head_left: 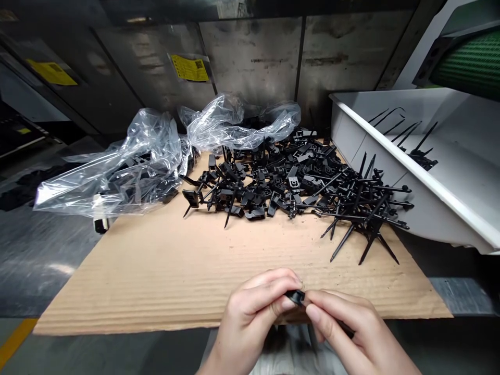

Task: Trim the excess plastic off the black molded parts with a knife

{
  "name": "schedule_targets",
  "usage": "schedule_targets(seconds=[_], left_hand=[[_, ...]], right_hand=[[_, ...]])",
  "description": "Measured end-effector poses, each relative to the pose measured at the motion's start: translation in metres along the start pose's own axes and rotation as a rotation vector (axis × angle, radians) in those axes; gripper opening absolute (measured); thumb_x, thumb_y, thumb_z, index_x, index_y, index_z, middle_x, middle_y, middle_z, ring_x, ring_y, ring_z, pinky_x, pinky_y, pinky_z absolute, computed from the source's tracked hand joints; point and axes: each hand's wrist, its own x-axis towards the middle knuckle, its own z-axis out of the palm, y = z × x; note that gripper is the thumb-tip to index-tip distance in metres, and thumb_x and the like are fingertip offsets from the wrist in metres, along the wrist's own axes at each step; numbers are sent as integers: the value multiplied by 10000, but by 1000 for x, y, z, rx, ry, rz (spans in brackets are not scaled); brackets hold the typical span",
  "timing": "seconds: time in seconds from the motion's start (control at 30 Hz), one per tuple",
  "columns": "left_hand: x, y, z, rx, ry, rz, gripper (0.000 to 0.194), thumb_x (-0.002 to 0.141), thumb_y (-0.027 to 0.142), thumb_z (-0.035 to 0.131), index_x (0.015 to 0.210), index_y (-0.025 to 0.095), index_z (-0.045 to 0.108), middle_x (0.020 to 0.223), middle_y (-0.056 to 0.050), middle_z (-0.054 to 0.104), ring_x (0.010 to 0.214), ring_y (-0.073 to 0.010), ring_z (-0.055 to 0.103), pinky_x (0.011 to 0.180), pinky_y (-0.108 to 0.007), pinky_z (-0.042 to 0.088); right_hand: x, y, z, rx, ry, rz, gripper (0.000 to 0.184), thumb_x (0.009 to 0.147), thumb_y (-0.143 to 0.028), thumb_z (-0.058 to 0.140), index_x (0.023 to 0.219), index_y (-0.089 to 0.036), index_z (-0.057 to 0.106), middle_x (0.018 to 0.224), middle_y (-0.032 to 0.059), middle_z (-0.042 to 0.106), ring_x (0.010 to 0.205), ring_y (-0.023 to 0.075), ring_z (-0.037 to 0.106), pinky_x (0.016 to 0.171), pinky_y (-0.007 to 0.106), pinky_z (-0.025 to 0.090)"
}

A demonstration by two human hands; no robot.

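My left hand (253,312) and my right hand (344,328) meet just over the front edge of a corrugated cardboard sheet (195,271). Between their fingertips they pinch a small black plastic clip (296,297), and a thin black stem seems to run down from it, partly hidden by my right fingers. Beyond my hands lies a heap of black plastic clips with long spikes (281,182). Several spiked pieces splay out toward the heap's right side, apart from my hands.
A crumpled clear plastic bag (133,161) holding black parts lies at the left. A white tray (390,151) with several spiked parts tilts at the right, under a green ribbed belt (469,65). Behind stand scuffed steel panels bearing a yellow label (190,68).
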Motion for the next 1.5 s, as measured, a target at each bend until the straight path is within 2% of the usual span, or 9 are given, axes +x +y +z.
schedule_targets(seconds=[0.27,0.43,0.6,0.77,0.87,1.07,1.23,1.4,1.5], left_hand=[[0,-1,-2,-20,-43,-8,278,806,39,577,908,261,712,957,-2,680,922,-158,624,842,-171,451],[-3,-3,-3,-1,-32,-18,297,802,29,580,926,266,707,981,0,671,942,-160,620,859,-172,445],[-4,-2,-3,2,-71,4,309,811,30,571,946,275,702,996,-2,660,967,-174,613,883,-201,445],[-4,-4,-2,11,-98,54,299,812,34,566,962,254,703,1007,-27,666,981,-207,609,900,-259,451],[-3,-5,-2,46,-74,81,328,802,9,558,969,252,701,1039,-28,665,995,-202,603,911,-255,442],[-5,-5,-4,60,-22,62,359,772,-21,572,938,265,712,1009,-15,679,972,-189,616,878,-224,458],[-7,-9,3,-135,61,-39,557,724,-1,647,1141,364,583,976,19,688,903,-171,641,780,-208,512],[-6,-7,9,-339,95,-149,534,701,-27,643,1098,326,603,896,31,700,818,-127,653,728,-164,514],[-5,-4,9,-456,123,-268,478,661,-12,671,1039,277,624,851,22,712,770,-118,653,671,-146,513]], right_hand=[[-5,6,0,-7,47,-86,217,830,-97,478,938,-243,597,795,-35,652,733,72,636,690,96,475],[-6,4,1,-58,2,-73,168,850,-133,443,761,-209,564,646,-39,586,584,81,604,574,127,471],[-5,3,-1,94,-86,69,263,871,-258,405,653,-198,539,555,-39,538,516,84,541,519,156,423],[-1,4,-7,634,-473,466,308,850,-409,447,731,-160,585,486,-66,427,394,25,292,370,136,211],[-2,2,-8,761,-524,528,245,794,-372,555,717,-157,643,494,-67,408,412,10,288,368,113,170],[-14,13,-15,746,-240,476,158,799,-332,575,883,-230,661,692,-14,612,546,53,511,519,138,431],[-15,20,-8,372,113,190,218,841,-274,512,1019,-303,634,706,-8,639,624,102,614,590,160,503],[-4,14,10,439,92,175,250,861,-321,468,1032,-263,640,509,-42,546,383,64,490,374,133,409],[0,12,14,345,148,115,176,808,-312,542,910,-248,671,631,-8,636,504,96,578,395,138,427]])
